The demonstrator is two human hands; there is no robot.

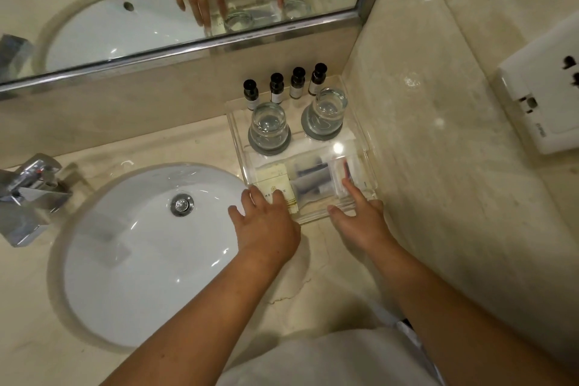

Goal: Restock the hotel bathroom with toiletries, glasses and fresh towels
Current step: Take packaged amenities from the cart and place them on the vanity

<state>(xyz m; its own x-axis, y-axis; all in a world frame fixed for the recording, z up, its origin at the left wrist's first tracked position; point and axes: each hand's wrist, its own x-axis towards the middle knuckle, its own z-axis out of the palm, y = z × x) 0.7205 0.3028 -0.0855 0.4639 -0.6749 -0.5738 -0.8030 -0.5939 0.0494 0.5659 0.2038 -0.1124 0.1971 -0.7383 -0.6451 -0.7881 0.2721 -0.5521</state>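
Restocking of the small items looks largely done: the clear tray [235,138] sits in the corner of the surface [313,273] beside the sink [141,244], holding two glasses [268,125] on coasters [255,142] and sachets [310,178] in front, with four small bottles [276,88] at its back. The left hand [266,226] lies flat, fingers spread, on a cream packet [272,178], and the right hand [363,222] touches a clear sachet [336,171] with a straight forefinger [349,188], neither grasping anything. No towels show, so that part seems left; the sachets' contents are blurred, and the right hand's other fingers are hidden.
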